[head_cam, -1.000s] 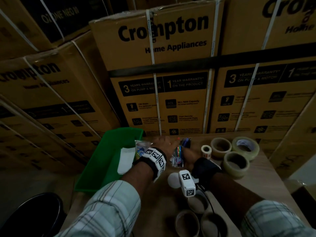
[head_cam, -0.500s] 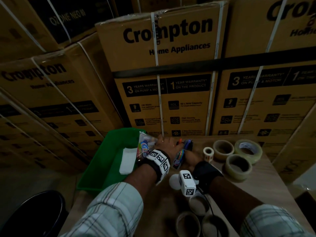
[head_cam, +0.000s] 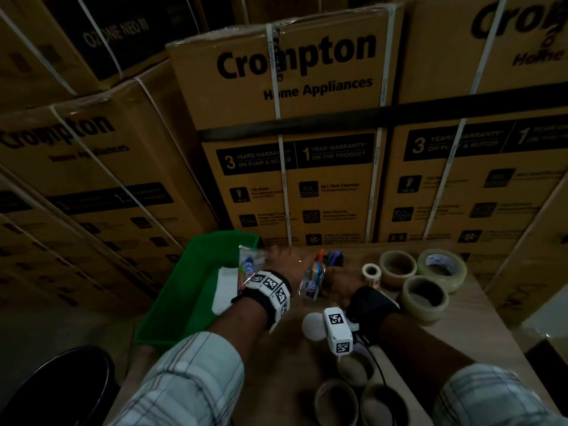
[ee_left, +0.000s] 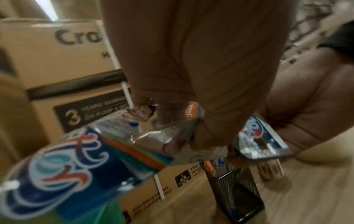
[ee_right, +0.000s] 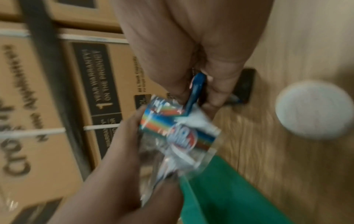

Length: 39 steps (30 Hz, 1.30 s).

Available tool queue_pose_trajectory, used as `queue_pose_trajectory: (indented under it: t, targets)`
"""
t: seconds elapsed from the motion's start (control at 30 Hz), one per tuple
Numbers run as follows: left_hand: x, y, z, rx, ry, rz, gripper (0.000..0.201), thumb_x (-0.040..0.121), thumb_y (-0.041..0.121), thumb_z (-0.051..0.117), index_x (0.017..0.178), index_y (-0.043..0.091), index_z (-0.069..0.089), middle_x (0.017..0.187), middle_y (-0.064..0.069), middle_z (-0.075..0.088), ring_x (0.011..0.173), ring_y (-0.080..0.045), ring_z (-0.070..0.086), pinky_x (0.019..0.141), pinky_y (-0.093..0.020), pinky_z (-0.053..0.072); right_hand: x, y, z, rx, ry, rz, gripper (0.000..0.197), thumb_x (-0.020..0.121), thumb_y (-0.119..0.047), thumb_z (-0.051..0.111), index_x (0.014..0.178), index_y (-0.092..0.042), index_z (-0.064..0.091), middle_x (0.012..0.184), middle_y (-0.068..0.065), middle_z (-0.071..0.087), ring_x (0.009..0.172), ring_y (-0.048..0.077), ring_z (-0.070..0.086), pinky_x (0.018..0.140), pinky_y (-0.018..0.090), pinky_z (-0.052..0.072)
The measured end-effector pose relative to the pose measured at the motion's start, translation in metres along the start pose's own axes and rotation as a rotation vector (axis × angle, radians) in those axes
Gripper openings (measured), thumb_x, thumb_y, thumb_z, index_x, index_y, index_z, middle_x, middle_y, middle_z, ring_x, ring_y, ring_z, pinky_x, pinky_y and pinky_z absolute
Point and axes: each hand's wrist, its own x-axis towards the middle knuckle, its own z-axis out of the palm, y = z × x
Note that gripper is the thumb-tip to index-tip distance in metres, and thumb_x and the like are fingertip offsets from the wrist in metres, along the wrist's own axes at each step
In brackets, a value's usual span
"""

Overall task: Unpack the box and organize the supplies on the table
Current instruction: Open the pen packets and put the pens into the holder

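My left hand [head_cam: 287, 261] hovers at the back of the table beside the green tray [head_cam: 184, 290]. It grips clear packets with colourful labels, fingers [ee_left: 168, 145] curled round their tops. One packet [head_cam: 249, 265] hangs over the tray's rim, large in the left wrist view [ee_left: 67, 174]. Another packet [head_cam: 313, 279] hangs between my hands and shows again [ee_right: 180, 133] in the right wrist view. My right hand [head_cam: 336, 278] pinches a blue pen-like thing [ee_right: 196, 91] next to the black mesh pen holder [ee_left: 233, 189], which has pens in it.
White paper [head_cam: 226, 287] lies in the tray. Tape rolls [head_cam: 425, 298] and a small white roll [head_cam: 372, 273] stand right of my hands. A white disc [head_cam: 310, 324] and more rolls [head_cam: 336, 401] lie near me. Stacked cartons [head_cam: 292, 179] wall the table's back. A black stool [head_cam: 61, 388] stands lower left.
Both hands stay at the pen holder with the same things in them. The left-hand packet over the tray rim has lifted slightly.
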Motion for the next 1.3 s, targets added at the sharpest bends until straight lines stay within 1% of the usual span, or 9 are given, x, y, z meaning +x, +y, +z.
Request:
queue_pose_trajectory:
  t: [0.13,0.43,0.5,0.57,0.67,0.77,0.87,1.13,1.3]
  targets:
    - [0.003,-0.011,0.011,-0.198,0.055,-0.069,0.082,0.084,0.022,0.063,0.150,0.026,0.016,0.143,-0.014,0.040,0.131,-0.032,0.040,0.109,-0.047,0.032,0.002,-0.023,-0.016,-0.126,-0.041,-0.103,0.023,0.095,0.004,0.044,0.080,-0.011,0.052,0.084,0.007,0.055,0.077,0.015,0.056,0.062,0.020,0.054]
    - [0.014,-0.020,0.021,-0.638,0.148,-0.142,0.086,0.081,0.034,0.067,0.150,0.021,0.016,0.143,-0.018,0.040,0.128,-0.034,0.045,0.105,-0.045,0.042,-0.019,-0.111,-0.036,-0.609,0.004,-0.440,0.033,0.090,0.008,0.050,0.063,-0.010,0.059,0.071,0.006,0.060,0.065,0.013,0.059,0.054,0.013,0.052]
    - [0.014,-0.020,0.026,-0.677,0.157,-0.152,0.087,0.081,0.033,0.069,0.150,0.019,0.017,0.143,-0.017,0.041,0.127,-0.033,0.047,0.103,-0.045,0.043,-0.018,-0.127,-0.044,-0.685,0.098,-0.526,0.027,0.090,0.003,0.054,0.067,-0.009,0.061,0.070,0.004,0.062,0.065,0.009,0.062,0.061,0.019,0.054]
    - [0.014,-0.018,0.032,-0.707,0.154,-0.162,0.092,0.078,0.033,0.073,0.150,0.018,0.017,0.143,-0.017,0.040,0.128,-0.033,0.046,0.104,-0.045,0.043,-0.011,-0.135,-0.050,-0.770,0.227,-0.589,0.015,0.090,-0.005,0.058,0.077,-0.005,0.066,0.077,0.009,0.065,0.079,0.021,0.066,0.076,0.037,0.057]
    - [0.014,-0.014,0.037,-0.738,0.139,-0.170,0.098,0.075,0.029,0.077,0.150,0.017,0.015,0.146,-0.017,0.035,0.132,-0.033,0.041,0.108,-0.046,0.040,-0.005,-0.127,-0.048,-1.038,0.328,-0.584,0.014,0.090,-0.013,0.059,0.089,-0.006,0.070,0.090,0.011,0.068,0.088,0.027,0.064,0.077,0.040,0.055]
    - [0.012,-0.013,0.040,-0.753,0.109,-0.169,0.096,0.074,0.023,0.077,0.149,0.016,0.017,0.142,-0.018,0.039,0.127,-0.034,0.046,0.104,-0.044,0.044,0.001,-0.105,-0.037,-1.301,0.253,-0.511,0.015,0.087,-0.009,0.057,0.092,-0.006,0.071,0.098,0.014,0.070,0.094,0.029,0.064,0.072,0.030,0.047]
    - [0.011,-0.013,0.043,-0.775,0.114,-0.155,0.097,0.072,0.023,0.076,0.148,0.022,0.017,0.139,-0.018,0.043,0.124,-0.034,0.049,0.101,-0.045,0.046,0.009,-0.089,-0.027,-1.429,0.188,-0.443,0.015,0.087,-0.009,0.060,0.095,-0.005,0.072,0.101,0.014,0.070,0.099,0.029,0.064,0.075,0.029,0.047]
    - [0.008,-0.012,0.048,-0.802,0.087,-0.155,0.094,0.074,0.018,0.074,0.147,0.025,0.016,0.132,-0.015,0.052,0.115,-0.030,0.057,0.096,-0.044,0.051,0.023,-0.080,-0.026,-1.435,0.204,-0.402,0.034,0.089,-0.008,0.057,0.122,-0.009,0.059,0.122,0.013,0.062,0.112,0.029,0.059,0.089,0.034,0.050]
    - [0.012,-0.010,0.045,-0.796,0.067,-0.158,0.096,0.075,0.014,0.074,0.149,0.024,0.015,0.136,-0.014,0.049,0.119,-0.029,0.055,0.100,-0.042,0.048,0.023,-0.073,-0.030,-1.372,0.242,-0.423,0.026,0.089,-0.006,0.056,0.114,-0.007,0.063,0.119,0.013,0.063,0.109,0.027,0.060,0.075,0.023,0.040]
